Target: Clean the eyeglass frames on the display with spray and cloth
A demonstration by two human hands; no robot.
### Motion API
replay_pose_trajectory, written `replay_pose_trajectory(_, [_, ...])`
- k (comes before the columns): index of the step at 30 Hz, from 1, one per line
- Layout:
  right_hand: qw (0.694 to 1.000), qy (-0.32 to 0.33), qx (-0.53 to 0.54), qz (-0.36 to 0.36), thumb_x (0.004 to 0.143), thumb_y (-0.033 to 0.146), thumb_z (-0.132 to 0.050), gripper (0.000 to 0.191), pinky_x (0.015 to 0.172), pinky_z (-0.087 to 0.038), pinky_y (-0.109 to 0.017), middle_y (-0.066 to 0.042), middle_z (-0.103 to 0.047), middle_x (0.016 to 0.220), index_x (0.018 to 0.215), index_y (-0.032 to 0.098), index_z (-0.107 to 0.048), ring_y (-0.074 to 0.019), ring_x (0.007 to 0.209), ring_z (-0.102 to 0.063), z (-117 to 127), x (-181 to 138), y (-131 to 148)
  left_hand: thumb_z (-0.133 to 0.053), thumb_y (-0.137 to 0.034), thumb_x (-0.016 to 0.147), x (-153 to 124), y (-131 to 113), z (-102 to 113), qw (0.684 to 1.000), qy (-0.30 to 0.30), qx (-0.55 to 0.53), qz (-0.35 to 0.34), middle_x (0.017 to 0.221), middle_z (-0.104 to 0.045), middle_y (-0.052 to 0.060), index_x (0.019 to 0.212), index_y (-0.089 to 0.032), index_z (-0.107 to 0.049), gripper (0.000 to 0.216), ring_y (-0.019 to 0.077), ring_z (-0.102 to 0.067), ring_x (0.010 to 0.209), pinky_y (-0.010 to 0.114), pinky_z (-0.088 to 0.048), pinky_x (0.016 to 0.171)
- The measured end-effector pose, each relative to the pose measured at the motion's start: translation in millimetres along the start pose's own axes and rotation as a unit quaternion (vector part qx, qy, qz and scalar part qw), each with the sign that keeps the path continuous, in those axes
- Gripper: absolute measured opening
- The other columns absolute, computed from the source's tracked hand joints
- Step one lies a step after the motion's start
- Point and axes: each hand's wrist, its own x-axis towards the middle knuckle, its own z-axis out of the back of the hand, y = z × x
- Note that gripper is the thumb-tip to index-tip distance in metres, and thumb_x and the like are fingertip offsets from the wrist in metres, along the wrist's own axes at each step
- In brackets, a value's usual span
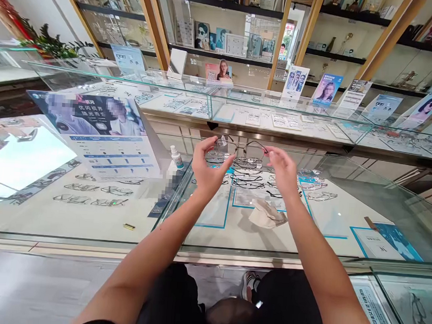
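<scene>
A pair of thin-framed eyeglasses (254, 151) is held up above the glass counter, its lenses side by side between my two hands. My left hand (208, 169) pinches the left side of the frame, thumb and fingers closed on it. At the opposite side, the fingertips of my right hand (284, 171) grip the other edge. A small white tag or sticker shows near the left lens. Below my hands, a crumpled beige cloth (267, 215) lies on the counter. Several rows of dark-framed glasses (248, 184) are laid out in the glass case beneath.
A large printed display card (102, 139) stands on the left, with a small white spray bottle (177, 157) beside it. Several glasses (112, 190) lie under the left glass. Across the aisle runs another glass case (249, 105) topped with upright cards, before tall shelves.
</scene>
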Motion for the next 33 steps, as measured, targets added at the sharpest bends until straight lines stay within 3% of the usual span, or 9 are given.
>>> replay_pose_trajectory(7, [1.0,-0.013,0.012,-0.026,0.098,0.061,-0.068,0.041,0.094,-0.061,-0.044,-0.012,-0.084,0.122,0.112,0.025,-0.08,-0.0297,0.113,-0.078,-2.9,-20.0,-37.8,-0.088,-0.045,0.088,-23.4,10.8,-0.1,0.999,0.024,-0.006,-0.026,0.134,-0.07,0.016,0.131,-0.022,-0.058,0.057,0.0302,-0.069,0.131,0.047,-0.061,0.104])
replay_pose_trajectory(15, [1.0,-0.001,0.003,-0.024,0.099,0.061,-0.067,0.041,0.099,-0.061,-0.046,-0.01,-0.083,0.126,0.12,0.028,-0.079,-0.0288,0.115,-0.078,-2.8,-22.5,-39.5,-0.089,-0.045,0.087,-24.4,25.5,1.1,0.998,0.045,0.003,-0.032,0.134,-0.07,0.014,0.133,-0.024,-0.058,0.06,0.0313,-0.069,0.13,0.048,-0.062,0.101])
replay_pose_trajectory(23, [0.999,0.034,-0.01,-0.041,0.099,0.063,-0.068,0.042,0.089,-0.059,-0.042,-0.008,-0.082,0.129,0.125,0.031,-0.079,-0.0265,0.106,-0.077,-2.5,-25.9,-44.7,-0.089,-0.048,0.086,-24.9,28.6,2.5,0.997,0.069,-0.015,-0.029,0.138,-0.068,0.015,0.139,-0.028,-0.058,0.065,0.035,-0.067,0.134,0.054,-0.06,0.103])
replay_pose_trajectory(33, [0.987,0.108,0.081,-0.082,0.101,0.056,-0.066,0.034,0.082,-0.058,-0.04,-0.005,-0.082,0.123,0.123,0.035,-0.082,-0.0249,0.1,-0.075,1.0,-22.8,-42.8,-0.086,-0.045,0.09,-25.0,27.0,3.6,0.996,0.088,0.004,-0.014,0.138,-0.07,0.015,0.137,-0.023,-0.058,0.059,0.0299,-0.068,0.132,0.046,-0.061,0.103])
